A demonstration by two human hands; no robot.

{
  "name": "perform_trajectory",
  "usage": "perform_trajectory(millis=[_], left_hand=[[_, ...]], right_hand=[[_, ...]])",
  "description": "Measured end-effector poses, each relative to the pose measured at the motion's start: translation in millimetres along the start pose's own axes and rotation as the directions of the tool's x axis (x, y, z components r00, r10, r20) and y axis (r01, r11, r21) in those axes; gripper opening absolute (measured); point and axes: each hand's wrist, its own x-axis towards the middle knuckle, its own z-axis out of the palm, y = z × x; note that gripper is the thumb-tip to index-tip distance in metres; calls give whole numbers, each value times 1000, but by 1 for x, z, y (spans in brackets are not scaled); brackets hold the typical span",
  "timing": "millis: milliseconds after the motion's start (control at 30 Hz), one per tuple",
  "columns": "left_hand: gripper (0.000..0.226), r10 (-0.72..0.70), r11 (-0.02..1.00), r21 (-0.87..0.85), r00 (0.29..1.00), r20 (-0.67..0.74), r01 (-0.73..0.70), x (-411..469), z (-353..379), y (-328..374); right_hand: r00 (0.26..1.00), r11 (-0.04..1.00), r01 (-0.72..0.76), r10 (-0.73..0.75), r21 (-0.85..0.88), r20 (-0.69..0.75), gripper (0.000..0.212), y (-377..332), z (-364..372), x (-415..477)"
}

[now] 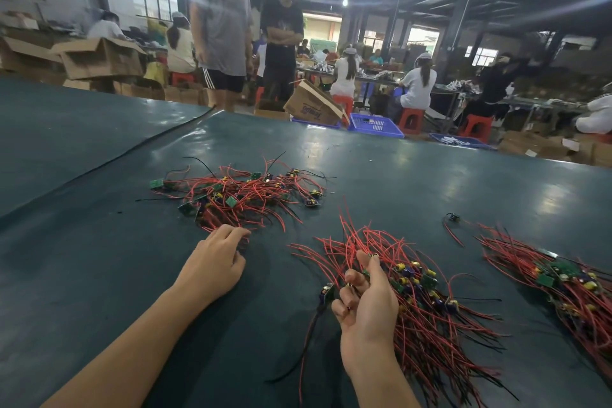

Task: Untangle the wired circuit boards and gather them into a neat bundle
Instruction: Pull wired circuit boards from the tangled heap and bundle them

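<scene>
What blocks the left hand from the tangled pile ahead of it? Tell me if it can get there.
Probably yes. The left hand has its fingertips at the near edge of the tangled pile, with nothing lying between them. The right hand grips its bundle off to the side.

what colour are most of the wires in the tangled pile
Red, with a few black, in the tangled pile; head view.

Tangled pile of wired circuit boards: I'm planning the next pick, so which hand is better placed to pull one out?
Left. The left hand sits at the near edge of the tangled pile, fingertips by its red wires; the right hand grips the gathered bundle, farther away.
</scene>
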Motion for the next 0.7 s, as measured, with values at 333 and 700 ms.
perform_trajectory(millis=[333, 700], left_hand=[[21, 267, 923, -144, 864, -426, -356, -9, -12, 18], [25, 514, 664, -314, 720, -467, -678, -37, -3, 83]], right_hand=[[997, 998, -43, 45, -40, 69, 28, 4, 0, 1], [941, 856, 221, -61, -468, 331, 18, 19, 4, -7]])
